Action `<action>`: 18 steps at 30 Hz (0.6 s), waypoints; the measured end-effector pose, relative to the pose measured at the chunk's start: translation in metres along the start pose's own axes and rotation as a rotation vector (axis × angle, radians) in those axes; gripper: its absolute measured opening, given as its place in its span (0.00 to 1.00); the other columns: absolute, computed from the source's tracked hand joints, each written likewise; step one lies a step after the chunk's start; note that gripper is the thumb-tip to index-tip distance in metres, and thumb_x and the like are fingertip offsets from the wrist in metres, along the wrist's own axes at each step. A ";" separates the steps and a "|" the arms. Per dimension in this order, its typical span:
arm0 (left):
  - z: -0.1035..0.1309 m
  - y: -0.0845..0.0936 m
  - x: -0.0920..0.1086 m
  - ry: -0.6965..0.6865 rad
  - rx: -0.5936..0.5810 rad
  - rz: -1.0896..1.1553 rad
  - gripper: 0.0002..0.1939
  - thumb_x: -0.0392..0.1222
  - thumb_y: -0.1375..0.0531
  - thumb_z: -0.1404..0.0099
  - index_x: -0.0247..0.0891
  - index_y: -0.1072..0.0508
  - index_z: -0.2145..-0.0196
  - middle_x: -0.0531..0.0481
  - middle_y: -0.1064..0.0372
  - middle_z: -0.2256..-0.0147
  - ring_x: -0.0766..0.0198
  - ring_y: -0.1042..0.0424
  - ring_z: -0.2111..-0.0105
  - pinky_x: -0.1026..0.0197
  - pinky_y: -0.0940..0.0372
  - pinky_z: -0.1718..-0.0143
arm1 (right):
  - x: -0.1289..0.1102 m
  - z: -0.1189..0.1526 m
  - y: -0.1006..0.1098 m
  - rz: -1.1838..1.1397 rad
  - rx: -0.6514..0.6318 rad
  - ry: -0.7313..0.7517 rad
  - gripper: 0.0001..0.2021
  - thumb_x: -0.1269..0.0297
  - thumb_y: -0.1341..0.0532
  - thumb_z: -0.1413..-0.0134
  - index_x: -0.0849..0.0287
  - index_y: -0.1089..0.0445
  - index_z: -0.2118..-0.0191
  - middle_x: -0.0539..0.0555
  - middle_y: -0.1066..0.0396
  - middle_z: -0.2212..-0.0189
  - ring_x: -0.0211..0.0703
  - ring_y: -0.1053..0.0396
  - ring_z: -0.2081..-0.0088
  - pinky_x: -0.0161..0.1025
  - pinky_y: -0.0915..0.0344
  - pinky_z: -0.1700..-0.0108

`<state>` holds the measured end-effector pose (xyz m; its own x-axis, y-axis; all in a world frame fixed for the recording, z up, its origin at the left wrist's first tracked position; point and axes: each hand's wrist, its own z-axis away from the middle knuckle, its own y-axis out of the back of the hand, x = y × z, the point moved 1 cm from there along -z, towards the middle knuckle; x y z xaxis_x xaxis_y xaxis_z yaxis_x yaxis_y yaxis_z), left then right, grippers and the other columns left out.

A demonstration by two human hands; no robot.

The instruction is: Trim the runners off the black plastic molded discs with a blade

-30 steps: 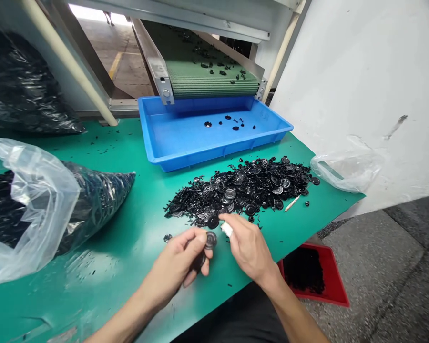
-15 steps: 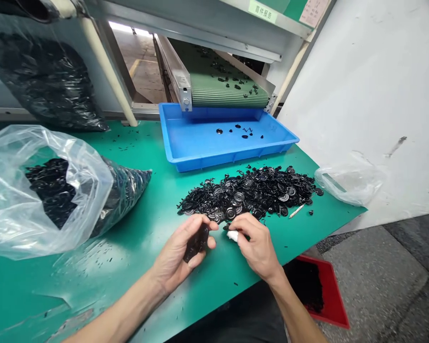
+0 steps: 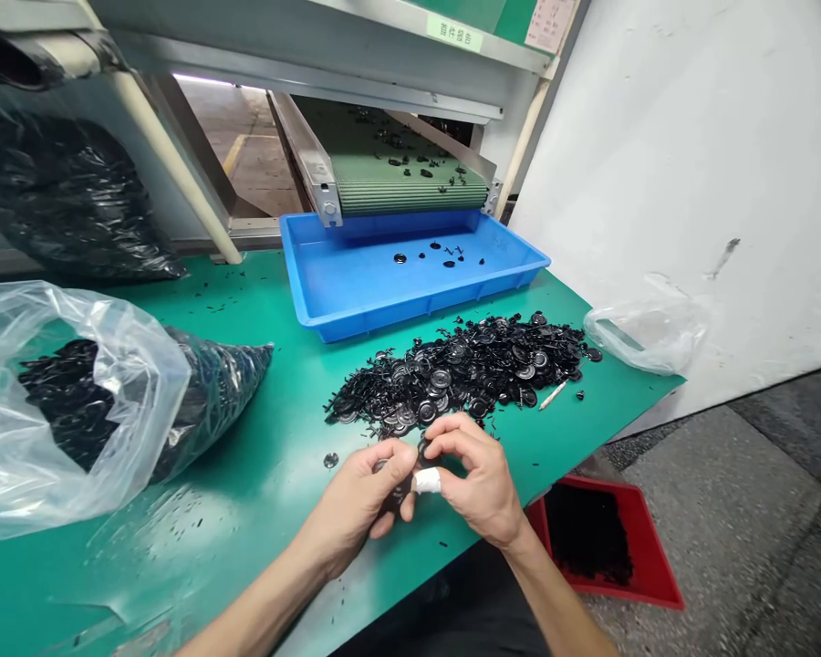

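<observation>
My left hand [image 3: 366, 493] is curled around several black round plastic parts [image 3: 391, 497], mostly hidden in the palm. My right hand [image 3: 475, 479] meets it at the fingertips, pinching a black round plastic part [image 3: 423, 445] on edge. White tape [image 3: 427, 481] wraps the right thumb. Just beyond both hands spreads a heap of black round plastic parts [image 3: 444, 379], mixed with thin dark scraps. One loose black disc [image 3: 330, 460] lies on the green table to the left of my left hand.
At the left slumps an open clear bag [image 3: 143, 365] of black pieces. Behind the heap, a blue tray [image 3: 383, 315] sits under a green conveyor belt [image 3: 410, 187]. A white stick [image 3: 553, 395] and an empty plastic bag [image 3: 647, 333] lie rightward. A red bin [image 3: 647, 547] stands below the table edge.
My hands have come together, the right one now holding a round part against the left fingertips. A loose disc now lies on the table left of the heap. The view has shifted slightly.
</observation>
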<state>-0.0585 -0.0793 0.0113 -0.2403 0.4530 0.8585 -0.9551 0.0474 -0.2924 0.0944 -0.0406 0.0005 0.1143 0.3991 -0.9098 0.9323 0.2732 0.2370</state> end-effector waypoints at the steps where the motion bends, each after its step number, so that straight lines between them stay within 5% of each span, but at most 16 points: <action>1: 0.000 0.001 0.000 0.011 -0.013 -0.006 0.21 0.57 0.39 0.37 0.36 0.33 0.73 0.53 0.35 0.83 0.73 0.47 0.84 0.73 0.55 0.88 | 0.000 0.000 -0.001 -0.004 0.002 0.007 0.11 0.80 0.38 0.57 0.57 0.27 0.69 0.52 0.29 0.62 0.40 0.30 0.60 0.36 0.33 0.58; 7: 0.002 0.005 0.001 0.051 -0.033 -0.040 0.22 0.59 0.41 0.36 0.36 0.34 0.73 0.54 0.35 0.84 0.75 0.52 0.86 0.72 0.60 0.87 | -0.004 -0.002 -0.001 -0.017 -0.099 -0.041 0.22 0.82 0.44 0.58 0.54 0.28 0.58 0.51 0.27 0.59 0.40 0.29 0.58 0.37 0.31 0.55; 11: 0.003 0.006 -0.002 0.062 -0.034 -0.062 0.20 0.57 0.41 0.36 0.37 0.34 0.73 0.56 0.35 0.84 0.76 0.55 0.87 0.71 0.60 0.87 | 0.002 -0.001 0.001 -0.098 -0.047 -0.239 0.16 0.77 0.40 0.57 0.57 0.29 0.60 0.51 0.29 0.62 0.36 0.29 0.66 0.33 0.30 0.64; 15: 0.002 0.005 -0.004 0.091 -0.077 -0.127 0.20 0.58 0.43 0.35 0.38 0.35 0.73 0.56 0.34 0.84 0.76 0.56 0.88 0.70 0.61 0.87 | 0.013 0.001 0.001 -0.252 -0.135 -0.453 0.16 0.71 0.34 0.57 0.59 0.28 0.58 0.49 0.30 0.69 0.34 0.32 0.72 0.31 0.34 0.71; 18: 0.001 0.003 -0.004 0.107 -0.067 -0.145 0.19 0.57 0.44 0.34 0.38 0.36 0.72 0.57 0.35 0.84 0.76 0.57 0.88 0.69 0.61 0.87 | 0.014 0.002 0.000 -0.217 -0.195 -0.460 0.13 0.68 0.38 0.49 0.59 0.27 0.55 0.49 0.30 0.72 0.33 0.34 0.75 0.31 0.37 0.74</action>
<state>-0.0604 -0.0818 0.0076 -0.0776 0.5292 0.8449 -0.9638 0.1769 -0.1993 0.0967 -0.0362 -0.0129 0.1054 -0.0969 -0.9897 0.8753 0.4813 0.0461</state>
